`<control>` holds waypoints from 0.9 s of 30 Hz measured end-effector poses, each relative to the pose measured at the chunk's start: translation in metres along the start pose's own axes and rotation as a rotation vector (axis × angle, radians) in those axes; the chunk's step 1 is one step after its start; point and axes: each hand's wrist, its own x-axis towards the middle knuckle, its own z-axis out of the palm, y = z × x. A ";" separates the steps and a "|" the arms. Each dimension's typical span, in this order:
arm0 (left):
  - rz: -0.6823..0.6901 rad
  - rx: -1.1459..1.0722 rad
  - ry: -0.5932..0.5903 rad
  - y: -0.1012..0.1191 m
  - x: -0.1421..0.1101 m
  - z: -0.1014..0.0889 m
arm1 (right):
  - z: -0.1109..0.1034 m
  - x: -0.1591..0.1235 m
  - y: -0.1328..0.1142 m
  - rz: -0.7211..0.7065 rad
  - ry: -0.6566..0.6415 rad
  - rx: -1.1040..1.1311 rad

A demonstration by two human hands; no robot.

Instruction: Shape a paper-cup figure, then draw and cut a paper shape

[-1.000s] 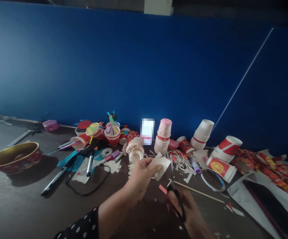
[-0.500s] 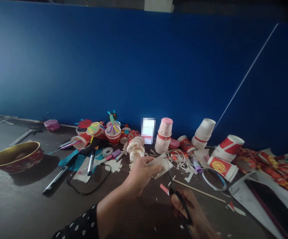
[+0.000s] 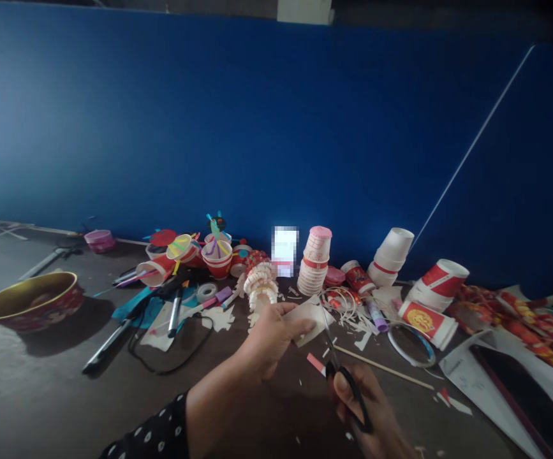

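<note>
A piece of white paper (image 3: 315,311) is pinched between the thumb and fingers of my left hand (image 3: 273,333), above the middle of the table. My right hand (image 3: 365,401) grips a pair of black-handled scissors (image 3: 358,401), with fingers through the loops. The blades point up and away from me, at the paper's right edge. Whether they are parted is hard to make out. Just beyond my left hand lies a figure of stacked white rings (image 3: 261,285). A pink-and-white strip (image 3: 315,364) and a thin wooden stick (image 3: 384,368) rest near the scissors.
A stack of paper cups (image 3: 313,268) stands at the back, with more cups (image 3: 391,255) to its right. Decorated cups (image 3: 217,258), markers (image 3: 175,312) and tape (image 3: 206,292) lie left. A gold-rimmed bowl (image 3: 27,303) sits far left, a phone (image 3: 520,395) at right. Paper scraps (image 3: 362,338) are scattered about.
The scissors and my right hand have shifted very slightly to the right. My left hand has stayed nearly still, with the paper tilted a little.
</note>
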 end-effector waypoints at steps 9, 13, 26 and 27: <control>0.036 0.001 -0.050 -0.002 0.000 -0.001 | -0.001 0.001 0.004 0.001 0.024 0.030; 0.027 0.022 -0.033 -0.001 0.000 -0.001 | -0.002 0.003 0.001 0.002 -0.037 -0.023; 0.030 0.001 -0.046 0.002 0.000 -0.003 | -0.002 0.002 -0.005 0.021 -0.060 -0.071; 0.025 0.000 -0.047 0.002 0.000 -0.003 | -0.002 0.002 -0.006 0.025 -0.065 -0.078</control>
